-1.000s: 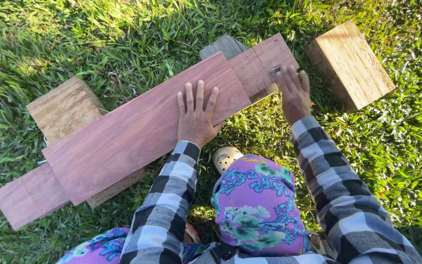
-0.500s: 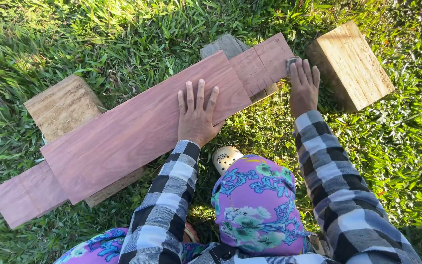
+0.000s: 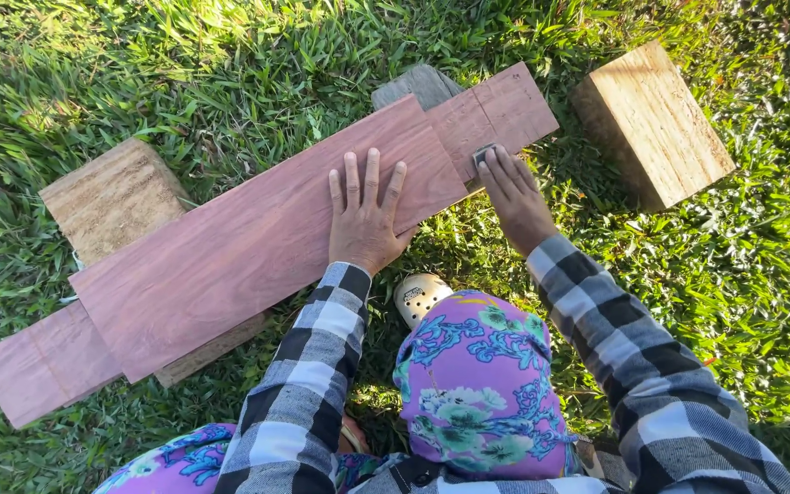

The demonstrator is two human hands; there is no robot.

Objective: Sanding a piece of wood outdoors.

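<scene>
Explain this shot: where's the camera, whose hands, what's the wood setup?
One camera, worn on a person's head, looks straight down at their own arms in checked sleeves. There is no machine. On the grass lie two reddish boards: a wide upper board on a longer lower board, propped on a wooden block at one end and a grey block at the other. A third block sits apart. The left hand presses flat on the upper board. The right hand presses a small grey pad against the lower board's edge; what kind of pad is unclear.

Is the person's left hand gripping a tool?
No, the left hand lies flat with fingers spread on the upper reddish board, holding nothing.
</scene>
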